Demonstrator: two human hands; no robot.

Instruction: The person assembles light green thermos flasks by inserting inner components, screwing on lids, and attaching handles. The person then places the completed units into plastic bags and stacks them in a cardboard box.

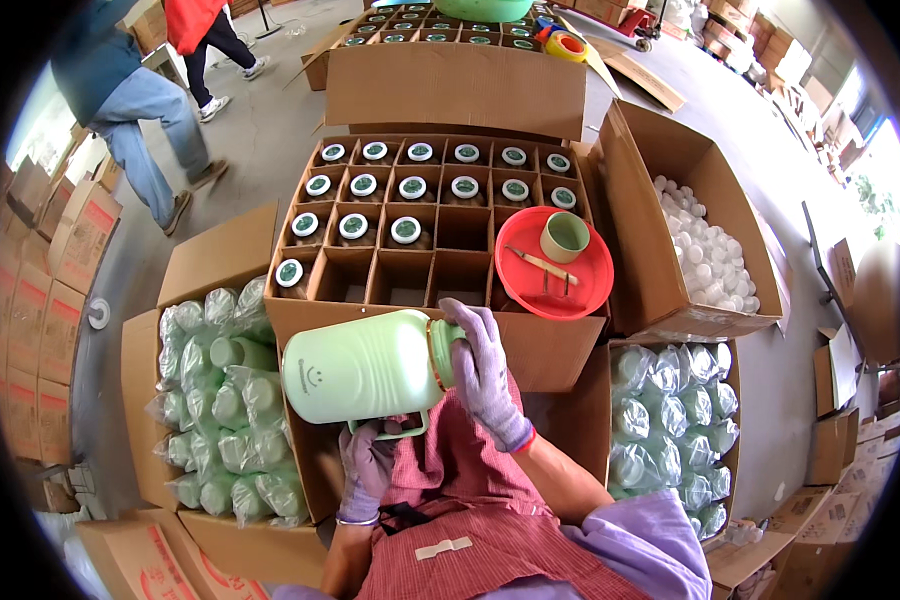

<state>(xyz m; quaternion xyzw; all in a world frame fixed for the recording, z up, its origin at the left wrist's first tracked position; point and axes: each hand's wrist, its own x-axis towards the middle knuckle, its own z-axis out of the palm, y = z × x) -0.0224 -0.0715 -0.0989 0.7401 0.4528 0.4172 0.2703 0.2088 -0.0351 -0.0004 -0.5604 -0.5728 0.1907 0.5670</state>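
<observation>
A light green insulated jug (355, 370) with a smiley mark lies tilted on its side in front of me, above my lap. My left hand (368, 462), in a grey-purple glove, is closed at its handle (407, 431) from below. The gloved right hand (485, 375) wraps its fingers round the green lid (444, 352) at the jug's right end. Just beyond stands a cardboard box (550, 355) with dividers, where several white-rimmed, green-topped bottles (412, 187) fill many compartments. A red basin (597, 270) rests on its right corner, holding a green cup (565, 238) and a slim tool (542, 264).
Plastic-wrapped green cups (232, 408) fill an open box on the left; wrapped clear-green containers (660, 420) fill another on the right. White caps (705, 255) lie in a carton at the far right. Two people walk at the upper left, one in jeans (150, 115).
</observation>
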